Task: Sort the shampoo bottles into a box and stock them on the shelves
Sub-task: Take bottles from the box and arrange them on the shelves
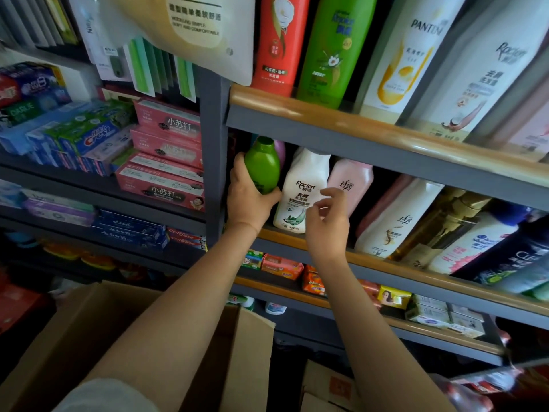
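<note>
**Green bottle going onto a crowded middle shelf**

A person stands facing store shelving, both bare arms reaching up. The left hand (248, 200) has its grip wrapped round the lower body of a green bottle (263, 165), thumb on one side and fingers on the other. The bottle is upright, cap near the underside of the shelf above, at the far left end of the middle shelf (285, 237) beside the dark upright post. I cannot tell whether its base is resting on the shelf — the hand hides it.

The right hand (328, 215) hovers in front of a white bottle (300, 191), fingers loosely curled and spread, pinching nothing. A pink bottle (353, 181) stands just beside the white one. Below, an open cardboard box (255, 346) sits under the arms.

The likely risk is crowding: the gap looks narrow, so pushing the green bottle in could nudge the white bottle and tip it into the pink one. The cap may also catch the shelf above if lifted.
</note>
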